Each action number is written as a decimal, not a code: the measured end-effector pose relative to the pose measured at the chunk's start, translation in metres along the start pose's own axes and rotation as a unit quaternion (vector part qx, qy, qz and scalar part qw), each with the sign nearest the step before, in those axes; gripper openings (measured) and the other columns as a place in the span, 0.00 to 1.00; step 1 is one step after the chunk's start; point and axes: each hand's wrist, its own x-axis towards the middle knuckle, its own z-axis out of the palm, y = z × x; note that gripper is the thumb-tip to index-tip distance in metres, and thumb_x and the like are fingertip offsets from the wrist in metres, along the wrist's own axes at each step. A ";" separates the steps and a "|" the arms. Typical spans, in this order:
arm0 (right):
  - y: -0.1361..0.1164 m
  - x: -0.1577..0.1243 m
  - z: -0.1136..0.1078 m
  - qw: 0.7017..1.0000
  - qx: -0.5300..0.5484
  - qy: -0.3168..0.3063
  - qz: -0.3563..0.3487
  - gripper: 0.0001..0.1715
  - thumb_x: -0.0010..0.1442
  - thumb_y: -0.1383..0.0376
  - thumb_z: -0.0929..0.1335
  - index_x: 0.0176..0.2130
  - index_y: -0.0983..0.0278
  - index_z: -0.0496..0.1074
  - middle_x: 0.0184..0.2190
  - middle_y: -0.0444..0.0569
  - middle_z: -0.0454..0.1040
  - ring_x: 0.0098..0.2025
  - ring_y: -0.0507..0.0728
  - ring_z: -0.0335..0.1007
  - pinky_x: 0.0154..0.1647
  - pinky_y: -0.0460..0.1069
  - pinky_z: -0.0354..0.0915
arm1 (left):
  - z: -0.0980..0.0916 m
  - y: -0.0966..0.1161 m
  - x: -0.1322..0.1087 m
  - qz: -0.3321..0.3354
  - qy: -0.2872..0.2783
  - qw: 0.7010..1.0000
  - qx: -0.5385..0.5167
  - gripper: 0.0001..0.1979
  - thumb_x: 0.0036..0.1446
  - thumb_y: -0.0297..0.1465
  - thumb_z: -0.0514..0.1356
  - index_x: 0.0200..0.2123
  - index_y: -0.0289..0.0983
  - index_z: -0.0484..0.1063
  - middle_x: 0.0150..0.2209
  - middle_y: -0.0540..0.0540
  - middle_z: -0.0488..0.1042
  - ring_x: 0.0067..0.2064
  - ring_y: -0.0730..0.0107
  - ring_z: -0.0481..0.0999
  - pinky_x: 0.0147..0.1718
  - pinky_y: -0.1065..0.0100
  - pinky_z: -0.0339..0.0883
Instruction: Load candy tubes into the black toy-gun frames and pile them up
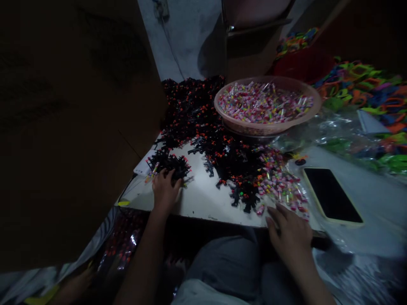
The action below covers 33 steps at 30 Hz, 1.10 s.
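Note:
My left hand [165, 190] reaches over a small heap of black toy guns [171, 163] with orange tips at the left of the white table [200, 197]. Its fingers and thumb are apart, touching the heap's near side; the fingertips are partly hidden among the pieces. Beside it lies a small clear tube with colourful contents [155, 169]. At the front edge, my right hand [291, 231] has its thumb and fingers apart, with nothing visible between them. Just beyond its fingers lies a spread of small pink, candy-like wrapped pieces [280, 178].
A pink basin [269, 127] full of wrapped pieces stands behind a larger pile of toy guns [197, 101]. A phone [332, 195] lies on plastic at right, below bright plastic pieces [359, 84]. A big cardboard box [73, 127] blocks the left. Someone's hand [76, 284] appears at lower left.

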 end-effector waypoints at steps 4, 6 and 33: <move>-0.001 0.000 -0.001 1.000 -0.010 0.015 0.019 0.25 0.65 0.55 0.55 0.50 0.65 0.69 0.55 0.60 0.66 0.54 0.69 0.62 0.51 0.66 0.57 | -0.003 -0.014 0.007 -0.001 -0.003 0.999 -0.054 0.21 0.56 0.39 0.58 0.50 0.37 0.72 0.51 0.37 0.68 0.53 0.49 0.66 0.53 0.50 0.60; -0.001 0.000 -0.001 1.000 -0.006 0.013 0.010 0.25 0.65 0.56 0.55 0.50 0.65 0.69 0.56 0.60 0.66 0.54 0.69 0.63 0.52 0.67 0.57 | -0.005 -0.019 0.010 0.004 -0.014 0.996 -0.090 0.20 0.55 0.40 0.58 0.49 0.36 0.73 0.48 0.38 0.71 0.51 0.52 0.69 0.52 0.53 0.62; -0.011 0.003 -0.005 0.972 0.221 0.046 -0.066 0.15 0.64 0.69 0.59 0.49 0.63 0.67 0.38 0.52 0.66 0.40 0.58 0.67 0.40 0.54 0.68 | 0.050 0.085 -0.043 0.151 -0.144 0.959 -0.193 0.21 0.58 0.35 0.56 0.55 0.36 0.67 0.58 0.38 0.65 0.59 0.55 0.63 0.58 0.55 0.56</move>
